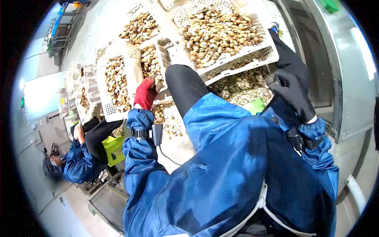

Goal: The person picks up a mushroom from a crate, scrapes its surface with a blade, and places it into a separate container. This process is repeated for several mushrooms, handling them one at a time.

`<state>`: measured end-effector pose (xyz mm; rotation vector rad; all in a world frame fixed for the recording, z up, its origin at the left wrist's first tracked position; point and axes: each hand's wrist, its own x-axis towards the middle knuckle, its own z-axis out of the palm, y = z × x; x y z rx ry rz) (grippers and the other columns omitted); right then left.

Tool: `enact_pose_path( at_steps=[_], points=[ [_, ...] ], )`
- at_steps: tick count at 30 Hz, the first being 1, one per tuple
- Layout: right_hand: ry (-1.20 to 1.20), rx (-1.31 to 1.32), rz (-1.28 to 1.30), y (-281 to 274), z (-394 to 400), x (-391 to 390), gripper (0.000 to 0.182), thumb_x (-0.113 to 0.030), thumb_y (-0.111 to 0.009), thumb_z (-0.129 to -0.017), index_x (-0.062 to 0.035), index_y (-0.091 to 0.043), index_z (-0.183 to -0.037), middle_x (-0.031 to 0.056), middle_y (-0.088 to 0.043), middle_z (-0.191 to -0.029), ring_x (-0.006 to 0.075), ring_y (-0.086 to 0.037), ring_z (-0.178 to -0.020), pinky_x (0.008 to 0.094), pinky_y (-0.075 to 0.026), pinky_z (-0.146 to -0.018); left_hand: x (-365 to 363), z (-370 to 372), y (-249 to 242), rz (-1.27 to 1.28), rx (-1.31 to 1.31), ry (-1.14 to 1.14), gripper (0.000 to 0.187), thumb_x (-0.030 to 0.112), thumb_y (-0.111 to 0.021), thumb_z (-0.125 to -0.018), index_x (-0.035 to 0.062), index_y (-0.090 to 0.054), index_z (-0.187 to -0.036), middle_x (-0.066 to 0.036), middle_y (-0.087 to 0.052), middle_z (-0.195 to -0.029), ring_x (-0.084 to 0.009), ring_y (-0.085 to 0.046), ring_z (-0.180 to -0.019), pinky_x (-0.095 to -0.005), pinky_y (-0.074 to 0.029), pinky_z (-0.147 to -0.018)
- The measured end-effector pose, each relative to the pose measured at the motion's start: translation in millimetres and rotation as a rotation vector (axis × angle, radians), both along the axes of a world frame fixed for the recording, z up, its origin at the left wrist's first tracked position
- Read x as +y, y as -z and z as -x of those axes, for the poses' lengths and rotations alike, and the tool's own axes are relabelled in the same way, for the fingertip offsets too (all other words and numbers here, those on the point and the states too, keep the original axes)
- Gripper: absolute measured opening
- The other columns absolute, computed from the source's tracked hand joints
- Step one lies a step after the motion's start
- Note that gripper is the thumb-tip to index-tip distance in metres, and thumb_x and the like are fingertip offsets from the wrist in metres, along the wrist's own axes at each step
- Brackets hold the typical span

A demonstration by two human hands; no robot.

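My left hand [147, 93], in a red glove with its fingertips showing, reaches to the near edge of a narrow white basket [163, 59] of small brown-and-cream pieces, possibly shellfish or mushrooms. Its fingers are bent around something I cannot make out. My right hand [290, 89], in a black glove, is closed beside my right thigh; what its fingers hold, if anything, is too small to tell. A large white crate [233, 59] heaped with the same pieces lies ahead, between the hands. Below it, a lower container holds smaller pale bits [244, 87].
More white crates [112, 114] with pieces stand to the left. Another person [81, 158] in blue sits at the far left near a bright green stool [113, 150]. A metal-framed door [312, 51] is at the right. Something light green [256, 106] lies between my legs.
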<state>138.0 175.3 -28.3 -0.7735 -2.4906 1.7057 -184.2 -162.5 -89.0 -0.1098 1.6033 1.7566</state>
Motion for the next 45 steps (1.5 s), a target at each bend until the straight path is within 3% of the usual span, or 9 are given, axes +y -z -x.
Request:
enact_pose_path(
  at_steps=[4, 7, 12, 16, 18, 26, 29, 35, 45],
  points=[
    [-0.024, -0.071, -0.024, -11, 3, 0, 0.011, -0.010, -0.059, -0.070, -0.0023, -0.055, -0.077, -0.0013, -0.051, -0.067, 0.0063, -0.046, -0.064, 0.0219, -0.039, -0.058, -44, 65, -22, -0.375, 0.329, -0.489, 0.034, 0.026, -0.053, -0.084, -0.0044, -0.050, -0.100, -0.020, -0.055, -0.105, -0.0266, -0.054, -0.100, -0.0422, -0.045, -0.090],
    [0.056, 0.065, 0.215, 11, 7, -4, 0.012, -0.009, -0.060, -0.069, -0.0023, -0.055, -0.078, -0.0004, -0.050, -0.067, 0.0079, -0.048, -0.065, 0.0227, -0.039, -0.060, -35, 58, -34, -0.399, 0.030, -0.811, 0.045, 0.033, -0.050, -0.085, -0.0048, -0.044, -0.109, -0.024, -0.045, -0.116, -0.0292, -0.047, -0.108, -0.0448, -0.044, -0.090],
    [0.045, 0.192, 0.066, 15, 13, -11, 0.011, -0.009, -0.058, -0.069, -0.0029, -0.052, -0.075, 0.0017, -0.049, -0.069, 0.0098, -0.046, -0.065, 0.0239, -0.039, -0.061, 74, -20, -53, 0.121, 0.383, 0.001, 0.034, 0.014, -0.052, -0.085, -0.0018, -0.050, -0.115, -0.013, -0.056, -0.106, -0.0199, -0.058, -0.089, -0.0257, -0.049, -0.075],
    [-0.028, 0.087, 0.058, 11, 8, 2, 0.014, -0.014, -0.057, -0.072, -0.0025, -0.049, -0.071, 0.0030, -0.048, -0.067, 0.0122, -0.046, -0.064, 0.0275, -0.039, -0.061, 157, -27, -34, 0.188, 0.647, 0.329, 0.036, 0.013, -0.054, -0.082, 0.0006, -0.050, -0.115, -0.013, -0.060, -0.102, -0.0204, -0.058, -0.091, -0.0275, -0.047, -0.076],
    [0.012, 0.101, -0.013, 17, 1, 8, 0.016, -0.014, -0.057, -0.072, -0.0020, -0.048, -0.071, 0.0040, -0.047, -0.065, 0.0125, -0.045, -0.063, 0.0283, -0.038, -0.060, 187, -10, -6, 0.556, 1.172, 0.532, 0.043, 0.021, -0.057, -0.075, 0.0046, -0.051, -0.115, -0.018, -0.060, -0.098, -0.0285, -0.058, -0.092, -0.0364, -0.046, -0.078],
    [0.076, -0.021, -0.072, 20, -23, 37, 0.019, -0.018, -0.058, -0.073, -0.0012, -0.048, -0.074, 0.0104, -0.047, -0.064, 0.0145, -0.043, -0.061, 0.0310, -0.038, -0.059, 235, 10, 88, 1.241, 1.397, 0.689, 0.034, 0.026, -0.063, -0.067, 0.0075, -0.059, -0.096, -0.018, -0.062, -0.090, -0.0342, -0.058, -0.085, -0.0413, -0.046, -0.074],
    [0.068, -0.006, -0.065, 15, -21, 37, 0.018, -0.017, -0.057, -0.074, -0.0011, -0.049, -0.075, 0.0101, -0.047, -0.063, 0.0141, -0.044, -0.060, 0.0314, -0.038, -0.058, 231, 5, 86, 1.110, 1.349, 0.560, 0.038, 0.029, -0.065, -0.067, 0.0059, -0.060, -0.098, -0.018, -0.062, -0.088, -0.0316, -0.059, -0.081, -0.0384, -0.047, -0.073],
    [0.235, 0.070, 0.122, 18, -5, 29, 0.015, -0.013, -0.062, -0.075, -0.0006, -0.053, -0.077, 0.0052, -0.056, -0.074, 0.0103, -0.050, -0.067, 0.0235, -0.041, -0.061, 224, -45, -11, 0.148, 0.215, 0.390, 0.035, 0.007, -0.056, -0.079, 0.0032, -0.054, -0.114, -0.009, -0.062, -0.092, -0.0128, -0.057, -0.073, -0.0228, -0.048, -0.065],
    [0.241, 0.533, 0.218, -37, 43, -35, 0.010, -0.008, -0.060, -0.078, 0.0000, -0.055, -0.080, 0.0034, -0.060, -0.085, 0.0082, -0.054, -0.079, 0.0231, -0.044, -0.072, 175, -167, -93, -0.304, -0.096, 0.171, 0.035, 0.005, -0.052, -0.083, -0.0037, -0.046, -0.117, -0.013, -0.054, -0.110, -0.0230, -0.053, -0.102, -0.0335, -0.046, -0.086]
  ],
)
